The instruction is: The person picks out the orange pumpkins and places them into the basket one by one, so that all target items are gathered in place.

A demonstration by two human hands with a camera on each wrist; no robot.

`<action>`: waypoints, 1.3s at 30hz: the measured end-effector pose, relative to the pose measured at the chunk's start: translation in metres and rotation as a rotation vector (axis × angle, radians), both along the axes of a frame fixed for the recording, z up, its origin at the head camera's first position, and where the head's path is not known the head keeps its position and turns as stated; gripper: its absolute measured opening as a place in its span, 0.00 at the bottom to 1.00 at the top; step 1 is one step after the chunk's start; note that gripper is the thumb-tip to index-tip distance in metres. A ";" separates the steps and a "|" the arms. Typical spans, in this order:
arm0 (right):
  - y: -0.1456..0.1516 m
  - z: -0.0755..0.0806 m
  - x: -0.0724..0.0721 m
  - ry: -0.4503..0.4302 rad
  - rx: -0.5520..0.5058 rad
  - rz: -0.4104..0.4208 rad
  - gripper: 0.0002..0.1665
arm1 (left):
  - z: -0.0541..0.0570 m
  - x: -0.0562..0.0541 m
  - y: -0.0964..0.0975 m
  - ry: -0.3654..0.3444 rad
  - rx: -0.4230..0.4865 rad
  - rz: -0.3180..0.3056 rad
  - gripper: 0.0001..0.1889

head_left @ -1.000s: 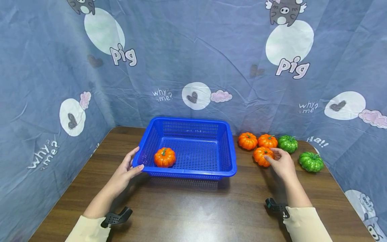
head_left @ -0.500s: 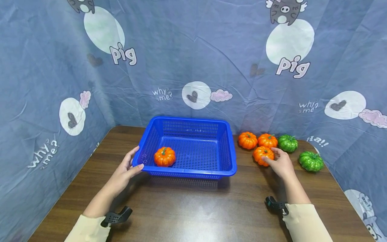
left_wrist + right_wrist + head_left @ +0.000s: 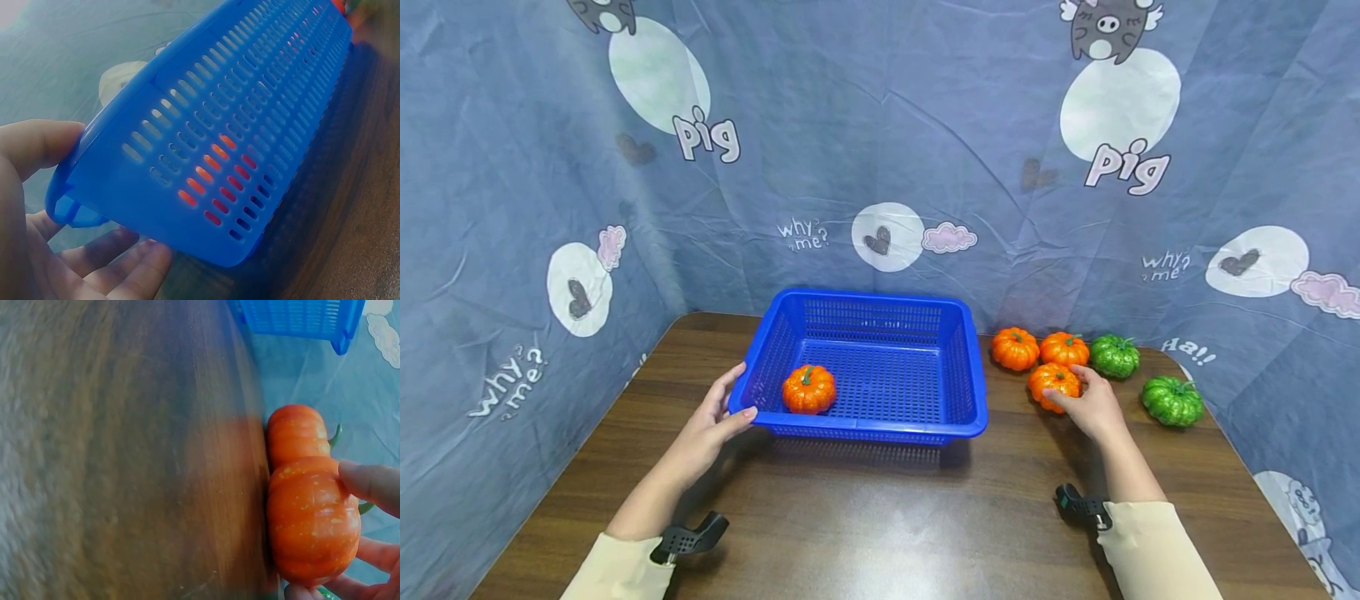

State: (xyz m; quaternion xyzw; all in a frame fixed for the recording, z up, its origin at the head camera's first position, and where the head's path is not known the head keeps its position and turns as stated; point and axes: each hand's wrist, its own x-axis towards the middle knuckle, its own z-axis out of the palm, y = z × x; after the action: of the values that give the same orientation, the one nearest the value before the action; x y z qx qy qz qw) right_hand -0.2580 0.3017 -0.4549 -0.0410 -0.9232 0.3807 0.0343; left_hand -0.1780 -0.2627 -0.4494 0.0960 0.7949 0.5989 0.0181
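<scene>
A blue plastic basket (image 3: pixel 865 427) with slotted walls stands on the table, and one orange toy pumpkin (image 3: pixel 808 390) lies inside at its left. My left hand (image 3: pixel 707 429) grips the basket's near left corner, thumb on the rim and fingers around the end, as the left wrist view shows. To the right of the basket, my right hand (image 3: pixel 1095 406) holds another orange pumpkin (image 3: pixel 312 519) between thumb and fingers. That pumpkin sits on the table in front of two more orange pumpkins (image 3: pixel 1015 348), one of them partly hidden behind it.
Two green pumpkins (image 3: pixel 1172 402) lie right of the orange ones, one near the table's right edge. A blue printed cloth (image 3: pixel 880 150) hangs behind and at the sides of the brown wooden table (image 3: pixel 880 517).
My right thumb and hand have shifted slightly left, closing around the front orange pumpkin. The left hand and the basket stay in place.
</scene>
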 end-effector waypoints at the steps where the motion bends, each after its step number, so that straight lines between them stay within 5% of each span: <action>1: 0.000 0.000 0.000 -0.003 0.000 -0.003 0.46 | 0.000 0.000 0.000 -0.001 -0.002 0.000 0.39; 16: 0.001 0.004 0.003 0.016 -0.006 0.010 0.45 | -0.001 -0.002 0.001 -0.002 0.019 -0.001 0.38; 39: -0.006 0.036 0.021 0.008 0.012 0.136 0.44 | -0.002 -0.001 0.000 0.009 0.024 -0.010 0.38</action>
State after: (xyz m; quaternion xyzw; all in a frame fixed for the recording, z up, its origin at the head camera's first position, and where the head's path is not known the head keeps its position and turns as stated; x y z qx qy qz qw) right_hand -0.2370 0.2954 -0.4190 0.0234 -0.9259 0.3768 0.0122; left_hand -0.1795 -0.2632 -0.4510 0.1027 0.7871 0.6081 0.0165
